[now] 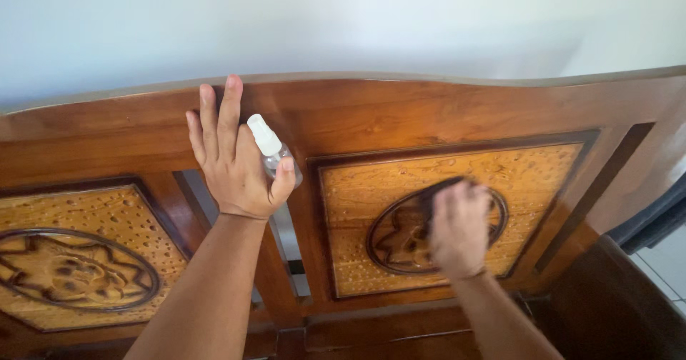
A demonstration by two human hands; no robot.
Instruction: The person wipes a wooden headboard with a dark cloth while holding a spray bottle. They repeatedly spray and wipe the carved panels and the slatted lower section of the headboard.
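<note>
A left hand (236, 163) braces on a carved wooden backrest (400, 110), thumb pinning a small clear spray bottle (270, 149). The blurred right hand (459, 228) rubs the oval carving (400, 238); whether it grips anything is unclear. Following the grooves would likely clean best.

There is one view only, from a camera worn on the person's head. It looks forward and slightly down along both outstretched forearms, straight at a carved wooden backrest (400, 110) that fills most of the picture. The camera sits close, about an arm's reach from the wood. A pale wall (343, 17) runs across the top, and a strip of tiled floor (668, 263) shows at the right edge.
</note>
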